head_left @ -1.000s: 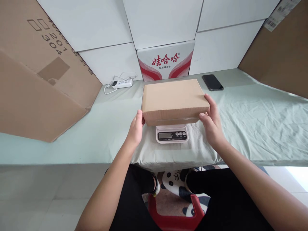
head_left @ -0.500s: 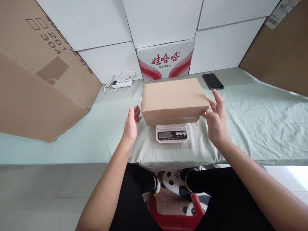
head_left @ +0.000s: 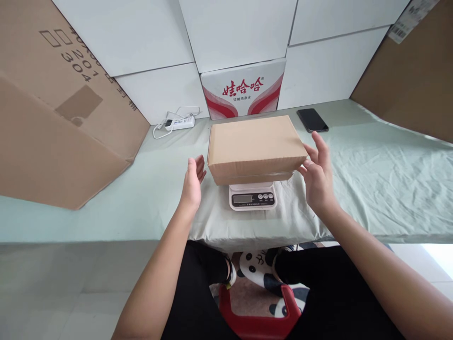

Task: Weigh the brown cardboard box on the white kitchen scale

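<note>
The box (head_left: 256, 141) sits on the scale (head_left: 233, 206) on the counter (head_left: 148, 198), apparently being weighed; the next move calls for both hands clear. The left hand (head_left: 192, 186) stands apart, fingers slightly curled around nothing; the right hand (head_left: 318, 182), fingers spread, may touch a corner. The display (head_left: 242, 199) is unreadable from here.

Far ctr, white box (head_left: 243, 89) w/ red 娃哈哈® over small 饮用纯净水. Left, big brown carton (head_left: 67, 108) w/ black 201 & 304. Near ctr, scale (head_left: 252, 199) btn text too small to read.
</note>
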Motion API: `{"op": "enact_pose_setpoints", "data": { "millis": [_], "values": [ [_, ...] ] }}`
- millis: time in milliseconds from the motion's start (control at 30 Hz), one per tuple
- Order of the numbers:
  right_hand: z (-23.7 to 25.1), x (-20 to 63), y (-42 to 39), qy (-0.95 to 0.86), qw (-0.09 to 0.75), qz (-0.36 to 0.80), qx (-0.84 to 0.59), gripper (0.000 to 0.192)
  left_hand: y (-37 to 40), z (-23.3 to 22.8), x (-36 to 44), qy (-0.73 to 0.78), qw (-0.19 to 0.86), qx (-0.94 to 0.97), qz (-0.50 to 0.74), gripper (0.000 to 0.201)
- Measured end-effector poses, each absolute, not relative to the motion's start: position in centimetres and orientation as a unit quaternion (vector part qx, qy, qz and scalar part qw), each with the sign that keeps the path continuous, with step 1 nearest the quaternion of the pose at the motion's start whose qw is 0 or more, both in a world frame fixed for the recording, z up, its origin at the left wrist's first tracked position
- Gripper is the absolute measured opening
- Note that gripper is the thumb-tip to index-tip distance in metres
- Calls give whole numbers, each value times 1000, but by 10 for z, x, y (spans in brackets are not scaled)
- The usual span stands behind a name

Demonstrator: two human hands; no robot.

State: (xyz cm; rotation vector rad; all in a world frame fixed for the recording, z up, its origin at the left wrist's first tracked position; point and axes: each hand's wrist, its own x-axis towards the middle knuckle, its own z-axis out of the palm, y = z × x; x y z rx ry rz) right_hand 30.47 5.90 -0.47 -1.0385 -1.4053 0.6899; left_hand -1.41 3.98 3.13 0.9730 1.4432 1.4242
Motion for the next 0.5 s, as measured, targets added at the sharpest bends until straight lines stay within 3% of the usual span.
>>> {"op": "enact_pose_setpoints", "data": {
  "millis": [500],
  "values": [
    [-4,306,59,-611,587,293,-444,68,43,23,-20,566,425,418,570,82]
  ]
}}
